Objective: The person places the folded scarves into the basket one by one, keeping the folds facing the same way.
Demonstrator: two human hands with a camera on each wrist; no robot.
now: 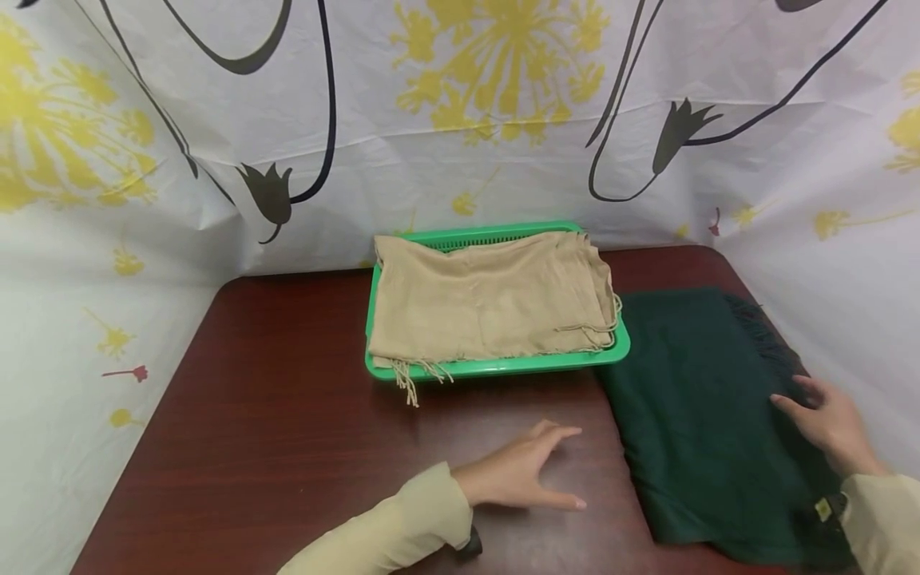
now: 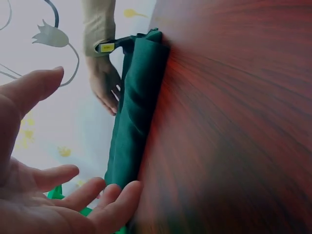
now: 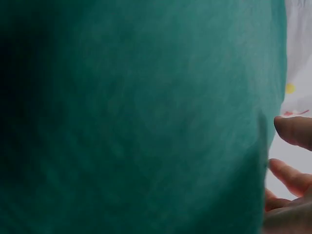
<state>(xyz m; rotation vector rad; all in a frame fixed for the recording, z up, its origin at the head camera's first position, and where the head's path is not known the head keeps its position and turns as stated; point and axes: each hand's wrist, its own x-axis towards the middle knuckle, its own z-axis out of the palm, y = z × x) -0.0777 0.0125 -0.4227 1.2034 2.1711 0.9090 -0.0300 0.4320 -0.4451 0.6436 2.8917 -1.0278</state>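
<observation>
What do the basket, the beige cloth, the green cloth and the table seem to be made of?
Basket: probably plastic; smooth, shiny rim and slotted wall.
Beige cloth: woven fabric, mostly matte; creases and stringy fringe, fibre unclear.
Green cloth: matte fabric, perhaps wool-like; soft folds and fringe.
Table: wood or wood-look laminate, semi-gloss; streaky grain and light reflection.

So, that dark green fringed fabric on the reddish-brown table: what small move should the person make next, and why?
I'd probably move the left hand to the left edge of the dark green fringed fabric and pinch it: that hand is empty, thumb and fingers spread toward the fabric, while the right hand is at the fabric's opposite side.
</observation>
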